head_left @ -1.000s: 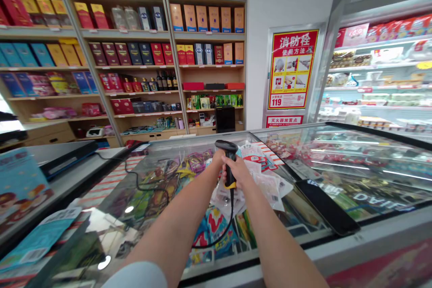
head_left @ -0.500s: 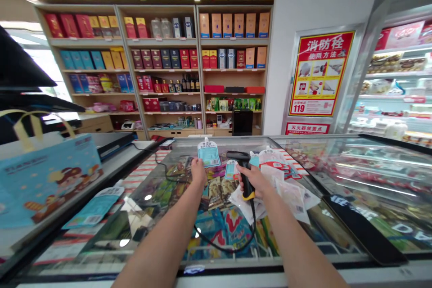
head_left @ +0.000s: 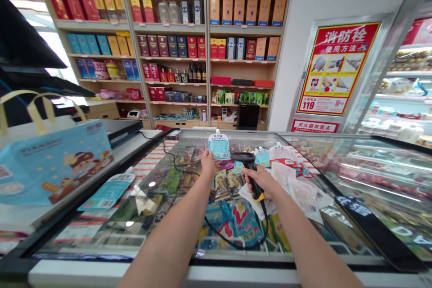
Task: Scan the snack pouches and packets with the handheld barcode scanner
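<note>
My left hand point(head_left: 208, 163) pinches the lower left edge of a blue-and-white spouted pouch point(head_left: 219, 146), held upright above the glass freezer top point(head_left: 162, 216). Wrapped round the handle of a black barcode scanner point(head_left: 254, 180) is my right hand point(head_left: 261, 180); the scanner's head points left, toward the pouch. Its cable loops down over the glass. Behind and right of the scanner lie more spouted pouches point(head_left: 263, 156), blue and red, with clear plastic packets point(head_left: 305, 193) beside my right forearm. Another blue pouch point(head_left: 110, 190) lies flat on the left side.
A blue paper carrier bag point(head_left: 60, 162) with yellow handles stands at the left, below a dark monitor point(head_left: 30, 40). Shelves of boxed goods point(head_left: 168, 47) line the back wall. A black sign strip point(head_left: 378, 229) lies on the right part of the freezer.
The whole view has shifted, so the scene sits farther right and my forearms show from a slightly different angle. Both hands keep their holds on the pouch and the barcode scanner.
</note>
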`<state>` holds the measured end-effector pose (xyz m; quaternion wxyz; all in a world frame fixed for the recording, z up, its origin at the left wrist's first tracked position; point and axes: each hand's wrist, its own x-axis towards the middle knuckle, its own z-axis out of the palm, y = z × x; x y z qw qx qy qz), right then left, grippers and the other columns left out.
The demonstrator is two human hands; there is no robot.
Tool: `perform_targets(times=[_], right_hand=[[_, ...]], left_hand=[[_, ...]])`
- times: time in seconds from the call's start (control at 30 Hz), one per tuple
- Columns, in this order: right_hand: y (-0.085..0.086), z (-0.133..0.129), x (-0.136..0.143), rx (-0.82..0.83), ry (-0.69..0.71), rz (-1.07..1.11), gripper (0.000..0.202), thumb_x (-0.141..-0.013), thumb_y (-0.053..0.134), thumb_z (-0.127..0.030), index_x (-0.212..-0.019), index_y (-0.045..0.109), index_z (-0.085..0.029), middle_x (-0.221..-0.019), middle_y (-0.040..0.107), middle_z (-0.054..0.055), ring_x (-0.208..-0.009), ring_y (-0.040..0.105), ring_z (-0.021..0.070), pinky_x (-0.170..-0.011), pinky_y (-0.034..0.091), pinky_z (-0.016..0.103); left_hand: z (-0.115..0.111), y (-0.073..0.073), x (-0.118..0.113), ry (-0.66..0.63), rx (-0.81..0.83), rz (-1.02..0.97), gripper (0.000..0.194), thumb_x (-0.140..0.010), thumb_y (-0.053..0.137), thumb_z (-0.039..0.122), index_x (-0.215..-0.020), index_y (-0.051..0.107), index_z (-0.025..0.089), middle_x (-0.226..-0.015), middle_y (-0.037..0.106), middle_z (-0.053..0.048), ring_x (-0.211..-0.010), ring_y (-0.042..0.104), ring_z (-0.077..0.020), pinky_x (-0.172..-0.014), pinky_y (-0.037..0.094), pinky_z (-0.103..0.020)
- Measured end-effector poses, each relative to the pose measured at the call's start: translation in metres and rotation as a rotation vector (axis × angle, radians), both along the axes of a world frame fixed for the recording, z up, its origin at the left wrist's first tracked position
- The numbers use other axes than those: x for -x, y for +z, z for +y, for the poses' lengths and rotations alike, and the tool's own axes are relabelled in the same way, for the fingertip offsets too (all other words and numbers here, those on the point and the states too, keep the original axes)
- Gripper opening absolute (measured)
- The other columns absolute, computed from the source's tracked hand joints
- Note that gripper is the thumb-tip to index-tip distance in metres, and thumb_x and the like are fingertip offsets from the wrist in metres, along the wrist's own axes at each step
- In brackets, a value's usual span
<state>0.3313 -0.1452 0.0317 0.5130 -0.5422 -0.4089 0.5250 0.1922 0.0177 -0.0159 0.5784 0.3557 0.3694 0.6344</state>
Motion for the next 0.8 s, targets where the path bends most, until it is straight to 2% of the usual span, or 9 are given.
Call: perform_targets(times=[0.27, 0.4, 0.5, 0.63, 0.8], right_hand=[[-0.001, -0.001, 0.0, -0.012, -0.024, -0.01, 0.04, -0.061, 0.076, -0.041, -0.078, 0.048, -0.02, -0.047, 0.051, -0.008, -0.036, 0.046, 0.0081, -0.036, 0.042, 0.022], [-0.001, -0.001, -0.001, -0.017, -0.032, 0.009, 0.037, -0.064, 0.075, -0.039, -0.079, 0.046, -0.021, -0.048, 0.052, -0.008, -0.035, 0.046, 0.0081, -0.036, 0.042, 0.022], [-0.002, 0.0, -0.001, -0.027, -0.018, 0.021, 0.036, -0.066, 0.074, -0.037, -0.079, 0.045, -0.021, -0.049, 0.052, -0.008, -0.036, 0.046, 0.0082, -0.035, 0.041, 0.021], [0.002, 0.001, 0.01, -0.047, 0.017, 0.06, 0.035, -0.068, 0.074, -0.037, -0.078, 0.045, -0.021, -0.049, 0.053, -0.007, -0.035, 0.046, 0.0079, -0.035, 0.042, 0.021], [0.016, 0.011, 0.053, -0.026, 0.092, 0.122, 0.03, -0.072, 0.072, -0.035, -0.076, 0.046, -0.02, -0.047, 0.053, -0.006, -0.035, 0.047, 0.0083, -0.036, 0.043, 0.022]], left_hand=[[-0.001, 0.0, 0.001, -0.007, 0.03, -0.039, 0.025, -0.085, 0.044, 0.02, -0.107, 0.055, 0.019, -0.075, 0.061, 0.001, -0.059, 0.061, -0.0095, -0.055, 0.053, -0.023], [0.0, 0.0, 0.0, 0.006, 0.038, -0.036, 0.024, -0.084, 0.049, 0.023, -0.106, 0.057, 0.018, -0.075, 0.062, 0.0, -0.062, 0.062, -0.0105, -0.056, 0.054, -0.023], [0.002, 0.006, 0.006, 0.003, 0.048, -0.066, 0.024, -0.083, 0.049, 0.022, -0.105, 0.058, 0.018, -0.075, 0.063, -0.001, -0.062, 0.063, -0.0118, -0.057, 0.054, -0.025], [0.001, 0.016, 0.035, -0.006, 0.074, -0.08, 0.024, -0.083, 0.045, 0.016, -0.103, 0.059, 0.017, -0.07, 0.062, 0.0, -0.059, 0.063, -0.0126, -0.059, 0.056, -0.029], [-0.006, 0.02, 0.097, 0.047, 0.101, 0.019, 0.022, -0.081, 0.052, 0.017, -0.101, 0.061, 0.016, -0.069, 0.063, -0.001, -0.058, 0.062, -0.0126, -0.057, 0.055, -0.027]])
